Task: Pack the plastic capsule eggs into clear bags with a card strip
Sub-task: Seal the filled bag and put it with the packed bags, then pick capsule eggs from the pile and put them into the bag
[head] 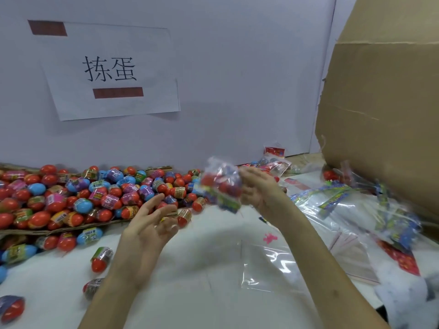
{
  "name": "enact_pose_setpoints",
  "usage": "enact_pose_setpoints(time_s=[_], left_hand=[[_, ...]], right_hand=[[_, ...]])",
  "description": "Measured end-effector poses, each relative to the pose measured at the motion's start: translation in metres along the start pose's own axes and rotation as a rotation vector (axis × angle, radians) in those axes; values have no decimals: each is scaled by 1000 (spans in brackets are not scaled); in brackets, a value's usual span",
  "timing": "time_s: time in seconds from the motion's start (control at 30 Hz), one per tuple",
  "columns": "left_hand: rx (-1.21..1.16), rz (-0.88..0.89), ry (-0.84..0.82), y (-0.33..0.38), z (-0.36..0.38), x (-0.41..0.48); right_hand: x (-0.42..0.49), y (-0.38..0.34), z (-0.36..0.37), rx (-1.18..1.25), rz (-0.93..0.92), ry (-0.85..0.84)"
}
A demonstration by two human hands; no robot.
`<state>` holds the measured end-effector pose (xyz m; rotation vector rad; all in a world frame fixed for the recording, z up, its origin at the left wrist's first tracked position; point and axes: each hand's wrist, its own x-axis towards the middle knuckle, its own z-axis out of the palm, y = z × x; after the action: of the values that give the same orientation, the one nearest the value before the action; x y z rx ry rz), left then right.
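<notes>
A clear bag (221, 186) stuffed with red-bottomed capsule eggs and a printed card strip hangs blurred above the table (202, 269), against the tips of a person's right hand (261, 189). The blur makes it impossible to tell whether those fingers grip the bag or only touch it. The left hand (147, 224) is raised just below and to the left of the bag, palm up, its fingers (154, 201) spread loosely and holding nothing. Behind the left hand, a heap of capsule eggs (71, 195) in red, blue, pink and purple covers a flattened cardboard sheet (28, 231), with a few loose eggs (101, 258) scattered on the white table nearer the camera. An empty clear bag (273, 264) lies flat beneath the right forearm. Further right, a stack of clear bags with card strips (344, 210) sits at the foot of a large cardboard box (384, 115). A paper sign (109, 70) with two printed characters is taped to the wall (237, 67) behind.
</notes>
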<state>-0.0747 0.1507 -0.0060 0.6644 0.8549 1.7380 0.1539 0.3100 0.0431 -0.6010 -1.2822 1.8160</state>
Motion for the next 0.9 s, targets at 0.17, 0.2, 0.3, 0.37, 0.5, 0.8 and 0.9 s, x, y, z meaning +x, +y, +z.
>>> enact_pose_setpoints(time_s=[0.17,0.2,0.3,0.37,0.5,0.8,0.9], left_hand=[[56,-4,-15,0,4,-2],[81,-11,-24,-1,5,-2],[173,-18,-46,-5,8,-3],[240,-15,-51,-7,10,-3],[300,-28,-42,-9,8,-2],[400,-44,-49,-9,11,-3],[465,-62,-52,-12,10,-3]], right_hand=[[33,-37,-26,104,-182,389],[31,-33,-27,9,-139,381],[11,-13,-18,-296,-75,293],[-9,-2,-12,-460,-85,222],[-49,-1,-3,-1048,-2,-133],[-73,16,-7,-1463,187,-271],[-66,19,-5,-1450,78,-235]])
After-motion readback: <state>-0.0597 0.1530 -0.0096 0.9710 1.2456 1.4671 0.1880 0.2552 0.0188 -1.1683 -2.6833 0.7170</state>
